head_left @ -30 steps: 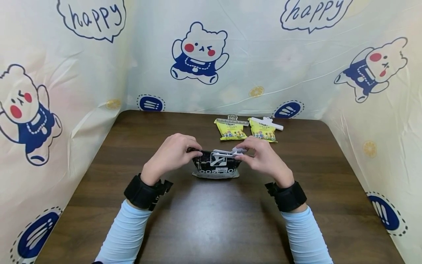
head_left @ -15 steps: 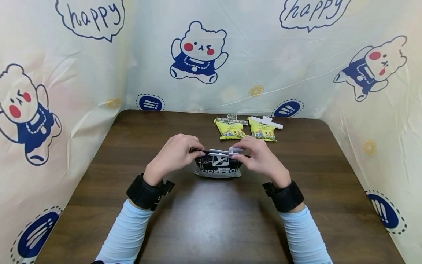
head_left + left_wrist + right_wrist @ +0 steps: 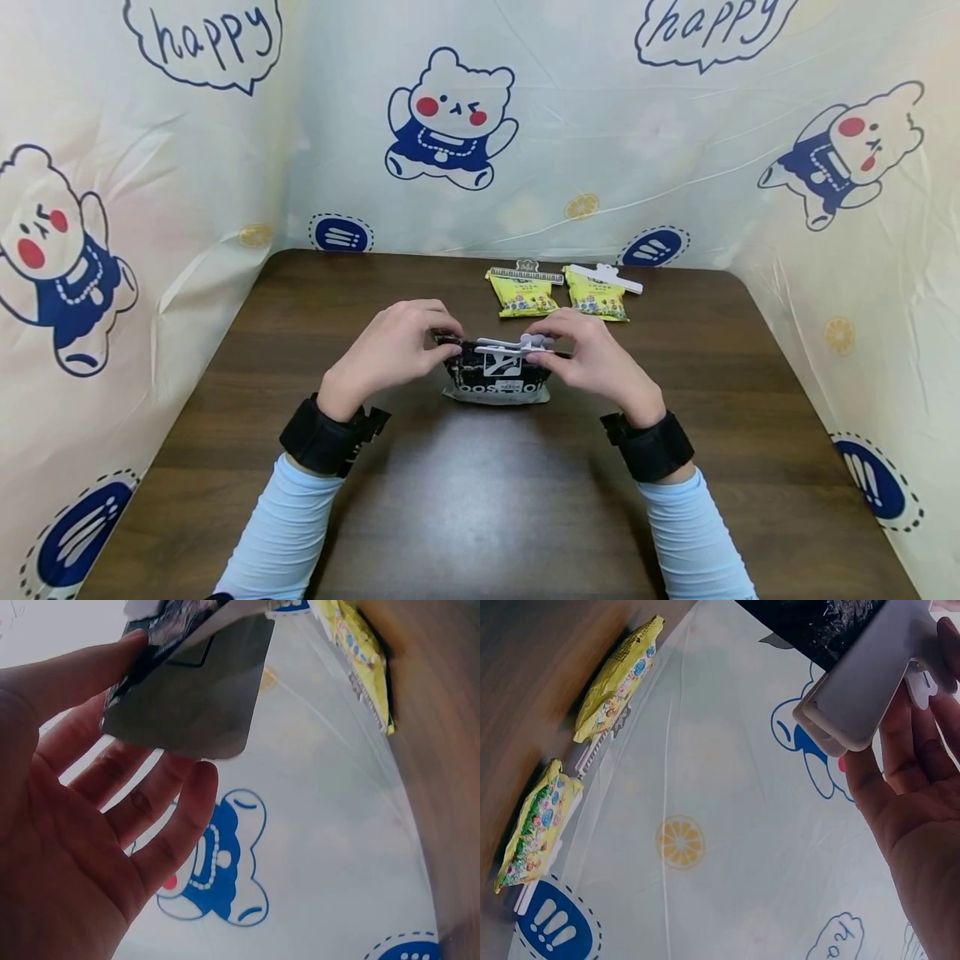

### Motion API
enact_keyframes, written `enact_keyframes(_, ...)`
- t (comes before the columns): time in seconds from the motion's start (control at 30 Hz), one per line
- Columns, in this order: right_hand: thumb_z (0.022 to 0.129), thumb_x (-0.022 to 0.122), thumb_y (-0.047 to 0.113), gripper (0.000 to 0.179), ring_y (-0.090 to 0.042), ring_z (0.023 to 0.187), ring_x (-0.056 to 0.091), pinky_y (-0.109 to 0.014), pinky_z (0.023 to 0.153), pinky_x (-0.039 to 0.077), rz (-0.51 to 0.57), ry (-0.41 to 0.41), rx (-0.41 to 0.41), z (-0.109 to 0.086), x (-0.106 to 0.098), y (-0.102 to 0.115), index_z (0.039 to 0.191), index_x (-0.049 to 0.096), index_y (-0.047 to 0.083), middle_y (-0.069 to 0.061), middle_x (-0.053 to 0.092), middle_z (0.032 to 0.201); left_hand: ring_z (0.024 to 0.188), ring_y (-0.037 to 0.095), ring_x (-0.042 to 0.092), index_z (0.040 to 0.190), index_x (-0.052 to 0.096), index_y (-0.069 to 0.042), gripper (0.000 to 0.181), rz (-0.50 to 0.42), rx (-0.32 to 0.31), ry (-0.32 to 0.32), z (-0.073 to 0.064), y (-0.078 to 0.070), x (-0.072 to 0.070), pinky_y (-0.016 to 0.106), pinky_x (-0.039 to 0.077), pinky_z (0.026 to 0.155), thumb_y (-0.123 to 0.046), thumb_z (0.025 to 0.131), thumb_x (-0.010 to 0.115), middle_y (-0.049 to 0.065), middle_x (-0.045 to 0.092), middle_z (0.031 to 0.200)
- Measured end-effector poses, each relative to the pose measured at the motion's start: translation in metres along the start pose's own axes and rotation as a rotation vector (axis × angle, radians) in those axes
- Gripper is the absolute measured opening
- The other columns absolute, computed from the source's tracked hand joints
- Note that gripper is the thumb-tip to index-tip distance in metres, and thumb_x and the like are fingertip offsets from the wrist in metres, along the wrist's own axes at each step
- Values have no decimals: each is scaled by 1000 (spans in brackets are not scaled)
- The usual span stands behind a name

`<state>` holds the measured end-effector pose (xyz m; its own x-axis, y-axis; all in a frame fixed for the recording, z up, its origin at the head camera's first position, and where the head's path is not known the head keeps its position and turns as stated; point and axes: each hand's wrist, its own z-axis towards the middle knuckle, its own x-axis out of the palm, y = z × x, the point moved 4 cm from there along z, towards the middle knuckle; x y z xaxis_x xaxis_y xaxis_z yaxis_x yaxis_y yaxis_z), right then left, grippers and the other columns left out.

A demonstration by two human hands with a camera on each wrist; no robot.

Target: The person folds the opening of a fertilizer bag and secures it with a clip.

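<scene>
A black pouch (image 3: 461,371) with white lettering and a pale bottom stands upright in mid-table in the head view. My left hand (image 3: 401,346) pinches its top left corner between thumb and fingers. In the left wrist view the pouch's plain grey side (image 3: 199,701) faces the camera, with the thumb over its edge. Along the top edge lies a white sealing clip (image 3: 498,347), toward the right. My right hand (image 3: 596,358) grips the clip's right end. The right wrist view shows the clip's long bar (image 3: 862,682) across the dark pouch film, fingers beneath its handle.
Behind the pouch lie two yellow snack bags: a left one (image 3: 523,298) with a ridged clip (image 3: 527,273), and a right one (image 3: 595,297) with a white clip (image 3: 626,285). Printed sheeting (image 3: 585,125) walls the back and sides of the brown table (image 3: 480,500).
The pouch has shifted slightly right, while the clip and my right hand have moved slightly left along its top edge. My left hand has since drawn back a little to the left.
</scene>
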<state>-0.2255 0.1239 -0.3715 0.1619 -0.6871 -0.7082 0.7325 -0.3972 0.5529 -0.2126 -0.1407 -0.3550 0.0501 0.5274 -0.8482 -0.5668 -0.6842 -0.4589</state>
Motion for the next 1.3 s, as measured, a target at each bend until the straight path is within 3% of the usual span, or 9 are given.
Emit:
enact_keyframes(0.23,86,85,8,27,-23,95,70,-49,81,61,13,13,23,0,-1,2,111,77,4,-10,77,100,78,13,64,96,84,-17,7,-5,28,3,-2,0,-6,36,53,66,-17,89,84,-4,75,92)
enact_keyframes(0.4,84,87,6,26,-23,89,70,-45,72,59,17,-4,-2,-1,-1,2,108,77,5,-9,78,97,73,12,63,92,84,-16,5,-4,71,-24,-1,-2,-5,36,52,63,-13,88,84,-4,74,87)
enact_keyframes(0.83,84,87,4,24,-27,83,69,-43,60,54,10,-35,-54,1,1,4,105,76,3,-11,77,94,72,13,64,91,84,-13,5,3,97,-63,0,-6,-1,36,53,63,-9,89,83,-2,73,84)
enact_keyframes(1.13,84,87,6,23,-21,86,69,-44,70,58,-13,-59,-69,3,4,5,105,77,3,-10,78,94,71,13,64,92,84,-12,4,6,96,-55,2,-9,1,35,53,63,-9,90,82,-1,73,84)
enact_keyframes(1.3,87,85,7,24,-21,88,69,-45,72,59,-4,-43,-39,4,5,3,109,77,4,-10,78,97,74,13,65,93,83,-13,4,-4,60,-42,1,-7,2,36,54,65,-11,91,82,-2,74,87)
